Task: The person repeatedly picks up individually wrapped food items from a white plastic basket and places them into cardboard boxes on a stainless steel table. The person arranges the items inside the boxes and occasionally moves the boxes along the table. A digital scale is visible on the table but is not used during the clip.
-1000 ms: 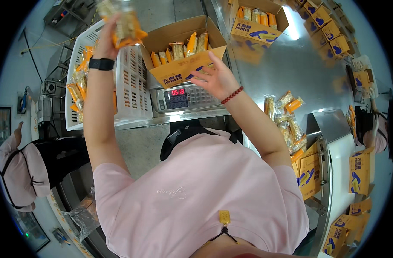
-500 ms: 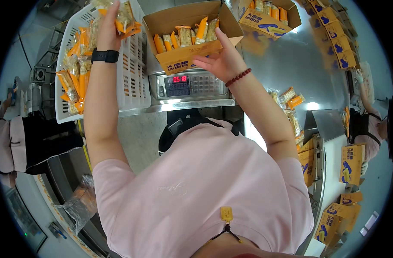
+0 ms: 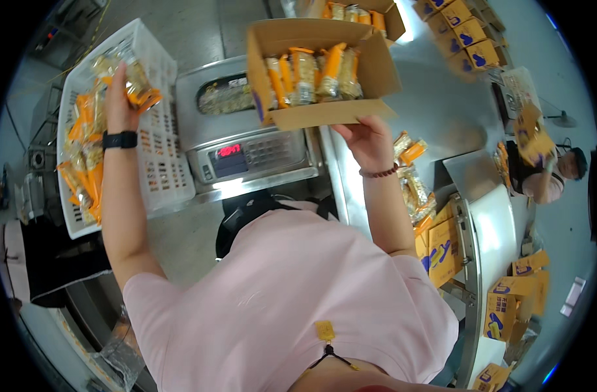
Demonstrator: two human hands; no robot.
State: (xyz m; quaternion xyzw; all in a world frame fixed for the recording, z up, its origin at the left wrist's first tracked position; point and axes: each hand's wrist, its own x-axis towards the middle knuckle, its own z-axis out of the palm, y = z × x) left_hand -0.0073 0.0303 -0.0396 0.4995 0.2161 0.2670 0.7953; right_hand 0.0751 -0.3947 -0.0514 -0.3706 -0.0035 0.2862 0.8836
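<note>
- Cardboard carton (image 3: 332, 117) has shifted right across the scale (image 3: 256, 153) since the earlier frame, baring the left part of its metal pan (image 3: 188, 85).
- Right hand (image 3: 369, 142) has come up against the carton's near flap; its thumb points left along the lower edge, and the other fingers are bent and partly hidden, so I cannot tell how firmly they grip.
- Right forearm reaches forward from the lower right, elbow bent, a red bead bracelet (image 3: 379, 172) at the wrist.
- Left hand (image 3: 117, 104) is curled around wrapped bars (image 3: 139, 81), above the white crate (image 3: 170, 127); their exact count is unclear.
- Left forearm extends almost straight ahead, a black watch (image 3: 120, 140) at the wrist.
- More bars (image 3: 304, 75) stand in the carton, orange ends mostly upward.
- Orange-ended bars (image 3: 83, 166) fill part of the crate.
- Loose bars (image 3: 412, 189) lie right of the right forearm.
</note>
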